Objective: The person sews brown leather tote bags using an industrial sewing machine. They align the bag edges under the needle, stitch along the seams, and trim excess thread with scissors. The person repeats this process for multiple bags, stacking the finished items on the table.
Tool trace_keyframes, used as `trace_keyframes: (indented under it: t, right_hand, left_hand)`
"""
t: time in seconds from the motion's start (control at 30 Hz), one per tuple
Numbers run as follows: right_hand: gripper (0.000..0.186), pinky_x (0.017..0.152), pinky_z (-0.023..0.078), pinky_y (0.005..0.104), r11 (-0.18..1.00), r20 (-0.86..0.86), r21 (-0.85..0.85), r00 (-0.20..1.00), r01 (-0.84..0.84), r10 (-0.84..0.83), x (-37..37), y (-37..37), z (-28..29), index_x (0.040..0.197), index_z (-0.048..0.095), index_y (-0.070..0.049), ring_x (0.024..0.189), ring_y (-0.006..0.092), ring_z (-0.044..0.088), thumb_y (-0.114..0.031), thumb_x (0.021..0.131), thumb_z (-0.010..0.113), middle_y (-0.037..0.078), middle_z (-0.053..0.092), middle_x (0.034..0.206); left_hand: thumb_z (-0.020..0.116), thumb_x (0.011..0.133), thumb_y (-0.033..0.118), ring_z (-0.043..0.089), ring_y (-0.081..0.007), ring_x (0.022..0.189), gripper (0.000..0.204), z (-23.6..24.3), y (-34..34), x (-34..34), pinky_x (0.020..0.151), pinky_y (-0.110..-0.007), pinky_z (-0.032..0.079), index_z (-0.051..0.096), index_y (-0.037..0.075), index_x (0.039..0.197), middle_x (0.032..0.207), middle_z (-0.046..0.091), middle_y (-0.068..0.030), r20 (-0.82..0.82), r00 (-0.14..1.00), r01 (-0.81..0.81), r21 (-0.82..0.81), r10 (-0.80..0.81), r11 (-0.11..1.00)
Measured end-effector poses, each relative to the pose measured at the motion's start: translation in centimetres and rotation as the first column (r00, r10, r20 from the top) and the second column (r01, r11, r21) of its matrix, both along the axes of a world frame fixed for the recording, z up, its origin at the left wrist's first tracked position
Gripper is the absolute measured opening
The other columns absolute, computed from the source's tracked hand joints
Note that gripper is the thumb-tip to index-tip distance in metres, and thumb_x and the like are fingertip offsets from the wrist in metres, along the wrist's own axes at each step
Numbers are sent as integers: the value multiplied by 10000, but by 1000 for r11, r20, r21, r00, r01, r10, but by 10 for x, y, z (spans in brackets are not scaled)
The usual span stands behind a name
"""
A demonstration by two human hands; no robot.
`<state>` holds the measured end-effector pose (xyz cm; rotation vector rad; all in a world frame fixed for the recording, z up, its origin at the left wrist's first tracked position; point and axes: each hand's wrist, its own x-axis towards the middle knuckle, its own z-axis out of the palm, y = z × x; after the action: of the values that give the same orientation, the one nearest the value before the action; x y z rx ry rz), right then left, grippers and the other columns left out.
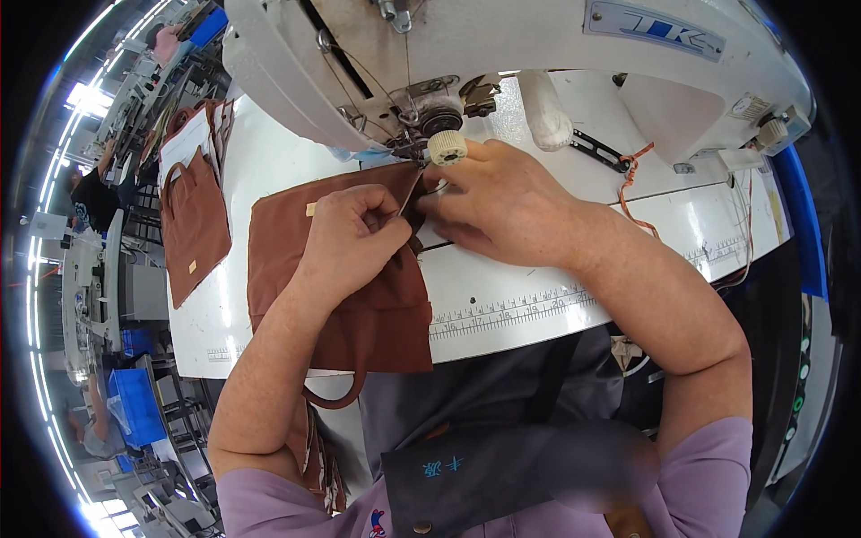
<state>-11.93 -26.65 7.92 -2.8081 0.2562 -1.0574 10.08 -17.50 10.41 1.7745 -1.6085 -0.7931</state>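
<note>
A brown bag [278, 251] with a handle and small tan tab lies on the white sewing table [502, 269], its top right corner beneath the needle area of the white sewing machine [538, 36]. My left hand [354, 242] pinches the bag's right edge just below that corner, thumb and forefinger together. My right hand [498, 202] is bent beside that edge, right of the needle and below a cream knob [447, 147]; its fingertips are partly hidden, and what they hold is unclear.
Brown bag pieces [193, 233] are piled at the table's left. A black metal bracket [599, 151] and orange cord [632, 202] lie at right. Leftward are a blue bin [134, 408], other machines and co-workers, one in dark clothing [94, 188].
</note>
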Motion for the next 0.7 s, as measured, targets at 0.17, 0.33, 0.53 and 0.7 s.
trace_keyframes:
  t: [0.17,0.33,0.53,0.7]
  right_hand:
    - [209,905,495,400,989,-82,84,989,-118,125,5,17,-1,920,741,-95,1024,236,649,-248,789,795,28,697,956]
    - [264,1005,454,431,951,-41,240,977,-195,210,8,11,-8,1025,760,-98,1125,257,650,-250,813,798,50,731,1057]
    - [266,1064,413,448,908,-56,336,957,-250,284,3,9,-8,1072,779,-104,1156,262,642,-240,844,782,53,738,1090]
    - [236,1050,417,439,907,-84,341,952,-249,294,2,7,-5,1056,791,-108,1166,251,637,-252,870,763,49,747,1080]
  left_hand:
    - [706,813,66,641,-180,763,118,5,3,0,696,-326,508,658,-6,892,870,693,-90,135,984,134,-166,-112,977]
    - [682,839,54,659,-335,1142,268,2,1,0,997,-415,517,651,-22,1094,1193,696,-179,148,964,259,-310,-222,915]
    - [676,907,115,610,-369,1287,406,7,0,6,1132,-465,451,654,-19,1289,1331,665,-194,216,929,345,-204,-301,916]
    - [670,984,272,568,-369,1345,434,-2,-1,16,1220,-538,348,657,8,1328,1408,627,-169,491,810,479,-239,-320,845]
